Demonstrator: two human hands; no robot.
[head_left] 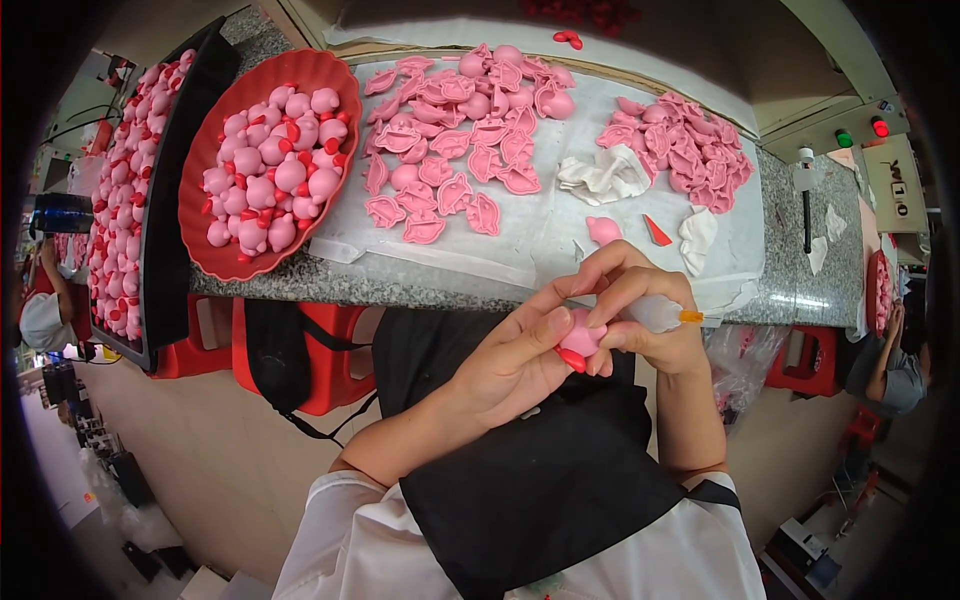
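Note:
Between my hands, above my lap in front of the bench edge, is a small pink rounded plastic piece (pixel 580 338) with a glossy red part (pixel 571 360) at its lower end. My left hand (pixel 515 360) pinches it between thumb and fingers. My right hand (pixel 668 345) presses its fingertips on the same piece while keeping a translucent squeeze bottle (pixel 655 313) tucked in its grip, the orange tip pointing right. Just beyond my hands on the white sheet lie a loose pink piece (pixel 603 230), a red pointed scrap (pixel 657 230) and a crumpled tissue (pixel 697 240).
Many pink half shells (pixel 440 140) cover the paper, with another pile (pixel 690 150) at right beside a crumpled white cloth (pixel 605 175). At left, a red scalloped bowl (pixel 200 240) and a black tray (pixel 172 190) hold pink-and-red pieces. Red stools (pixel 325 372) stand under the bench.

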